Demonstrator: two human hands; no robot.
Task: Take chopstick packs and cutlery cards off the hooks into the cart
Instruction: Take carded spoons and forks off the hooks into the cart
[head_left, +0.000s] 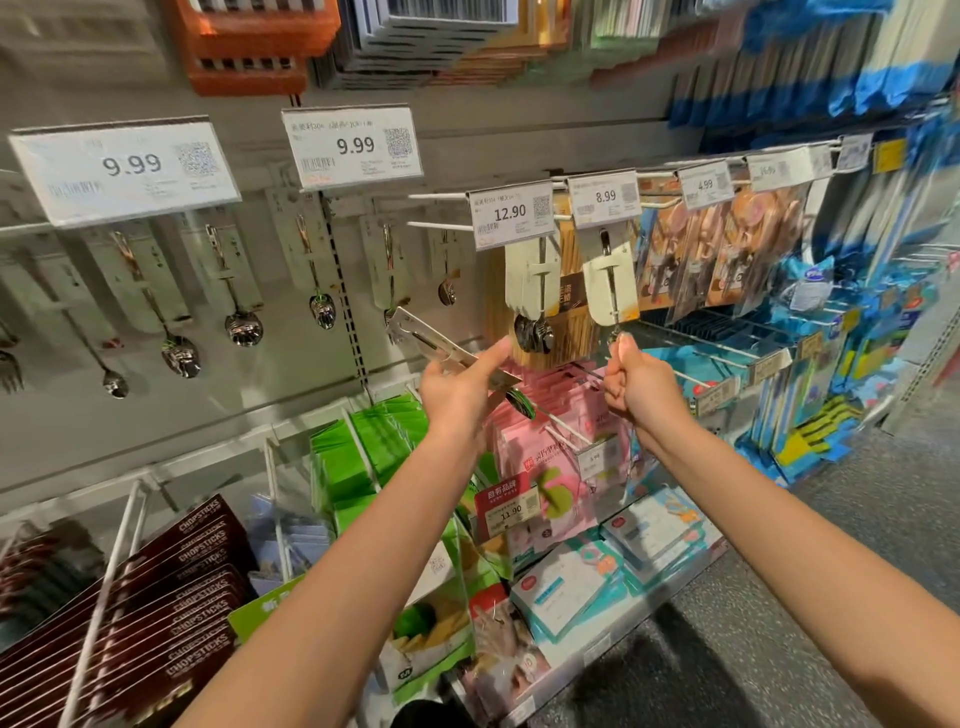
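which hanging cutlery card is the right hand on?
The card under the 8.99 tag: the right hand pinches the bottom of that cutlery card. Its neighbour under 12.90 hangs untouched; the left hand already holds another card.

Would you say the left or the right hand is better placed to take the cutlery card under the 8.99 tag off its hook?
Right. The right hand already pinches the bottom of that cutlery card, while the left hand holds another card.
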